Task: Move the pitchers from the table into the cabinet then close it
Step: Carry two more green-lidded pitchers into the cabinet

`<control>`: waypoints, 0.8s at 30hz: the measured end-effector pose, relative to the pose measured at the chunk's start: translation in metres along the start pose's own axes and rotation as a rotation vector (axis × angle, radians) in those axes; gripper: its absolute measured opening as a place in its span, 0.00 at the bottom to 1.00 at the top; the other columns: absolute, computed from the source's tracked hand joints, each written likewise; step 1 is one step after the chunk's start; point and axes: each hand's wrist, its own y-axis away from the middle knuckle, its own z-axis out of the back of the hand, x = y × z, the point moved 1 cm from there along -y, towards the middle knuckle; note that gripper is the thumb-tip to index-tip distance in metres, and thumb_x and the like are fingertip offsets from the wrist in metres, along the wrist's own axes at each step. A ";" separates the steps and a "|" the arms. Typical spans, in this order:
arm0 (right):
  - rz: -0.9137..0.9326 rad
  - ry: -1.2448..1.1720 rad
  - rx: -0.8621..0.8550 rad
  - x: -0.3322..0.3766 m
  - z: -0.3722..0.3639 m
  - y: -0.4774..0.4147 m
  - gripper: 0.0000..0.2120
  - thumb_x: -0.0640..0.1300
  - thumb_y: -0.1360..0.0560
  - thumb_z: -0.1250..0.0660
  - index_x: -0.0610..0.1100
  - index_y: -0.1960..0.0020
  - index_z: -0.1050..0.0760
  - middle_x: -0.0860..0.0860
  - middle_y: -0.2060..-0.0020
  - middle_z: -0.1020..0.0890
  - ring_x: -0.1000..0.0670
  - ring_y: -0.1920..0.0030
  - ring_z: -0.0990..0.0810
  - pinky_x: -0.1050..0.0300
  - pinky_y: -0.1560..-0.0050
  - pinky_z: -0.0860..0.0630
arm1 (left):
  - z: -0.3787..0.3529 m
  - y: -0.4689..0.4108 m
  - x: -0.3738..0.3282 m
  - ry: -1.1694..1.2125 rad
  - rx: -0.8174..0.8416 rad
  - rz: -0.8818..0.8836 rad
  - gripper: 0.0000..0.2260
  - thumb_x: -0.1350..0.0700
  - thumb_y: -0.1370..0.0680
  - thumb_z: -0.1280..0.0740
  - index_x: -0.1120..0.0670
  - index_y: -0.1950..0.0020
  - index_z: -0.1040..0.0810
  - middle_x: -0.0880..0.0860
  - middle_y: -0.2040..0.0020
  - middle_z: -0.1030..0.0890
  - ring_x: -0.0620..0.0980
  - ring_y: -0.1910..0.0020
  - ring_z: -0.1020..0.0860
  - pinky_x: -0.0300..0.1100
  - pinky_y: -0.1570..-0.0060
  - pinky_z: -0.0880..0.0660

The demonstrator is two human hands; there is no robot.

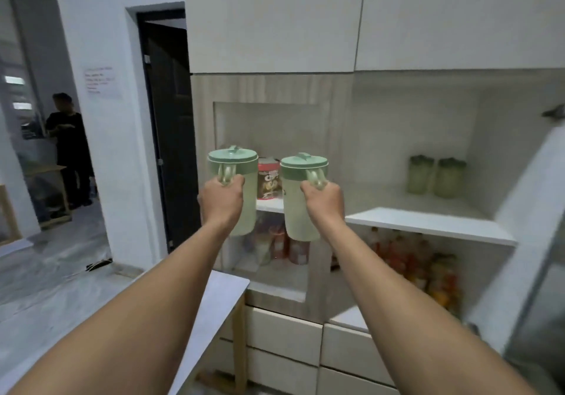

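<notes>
1. Gripping the handle of one green-lidded pitcher (pixel 237 199), the left hand (pixel 221 200) has its fingers wrapped tight around that handle and holds the pitcher upright in the air.
2. Closed the same way around a handle, the right hand (pixel 324 200) carries a second pitcher (pixel 301 202), also upright, just beside the first and not touching it.
3. Both pitchers hang in front of the white shelf (pixel 428 222) of the open cabinet, near its front edge and level with it.
4. On that shelf, far back toward the right, two more green pitchers (pixel 437 176) stand side by side.
5. Behind the gap between the held pitchers, a red printed container (pixel 268 177) stands at the left end of the shelf.
6. Below the shelf, blurred red and orange bottles and cans (pixel 422 269) fill the lower compartment.
7. The surface (pixel 214 303) shows as a pale corner below the shelf, between the two forearms.
8. Left of the shelf, well apart, a person in black (pixel 68 147) stands past a dark doorway.
</notes>
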 end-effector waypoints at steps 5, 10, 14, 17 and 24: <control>-0.004 0.009 -0.127 -0.016 0.099 -0.028 0.08 0.48 0.26 0.31 0.43 0.56 0.20 0.49 0.64 0.19 0.48 0.63 0.21 0.55 0.67 0.28 | -0.087 0.039 -0.029 0.068 0.109 -0.033 0.10 0.51 0.27 0.32 0.57 0.64 0.20 0.54 0.68 0.20 0.54 0.66 0.23 0.44 0.66 0.29; 0.000 0.040 -0.206 -0.027 0.186 -0.054 0.07 0.47 0.25 0.31 0.43 0.57 0.21 0.51 0.67 0.21 0.51 0.68 0.24 0.58 0.71 0.34 | -0.163 0.074 -0.059 0.072 0.145 -0.071 0.12 0.51 0.27 0.32 0.59 0.64 0.21 0.53 0.69 0.22 0.52 0.68 0.25 0.44 0.68 0.32; -0.013 0.051 -0.242 -0.041 0.235 -0.075 0.08 0.47 0.26 0.31 0.43 0.59 0.21 0.49 0.68 0.20 0.47 0.68 0.23 0.57 0.68 0.30 | -0.217 0.097 -0.071 0.106 0.215 -0.061 0.10 0.52 0.25 0.33 0.56 0.63 0.21 0.51 0.68 0.22 0.47 0.69 0.26 0.40 0.72 0.34; -0.024 0.047 -0.264 -0.052 0.262 -0.096 0.08 0.48 0.29 0.32 0.44 0.62 0.21 0.49 0.70 0.21 0.48 0.69 0.24 0.53 0.65 0.28 | -0.255 0.106 -0.077 0.133 0.264 -0.055 0.12 0.52 0.25 0.33 0.58 0.63 0.20 0.53 0.68 0.21 0.50 0.70 0.26 0.41 0.71 0.34; -0.035 -0.010 -0.328 -0.079 0.294 -0.160 0.09 0.46 0.29 0.32 0.47 0.67 0.26 0.53 0.74 0.26 0.49 0.72 0.29 0.52 0.66 0.30 | -0.343 0.092 -0.080 0.159 0.330 -0.045 0.10 0.52 0.26 0.33 0.54 0.67 0.21 0.52 0.68 0.20 0.54 0.65 0.22 0.46 0.63 0.25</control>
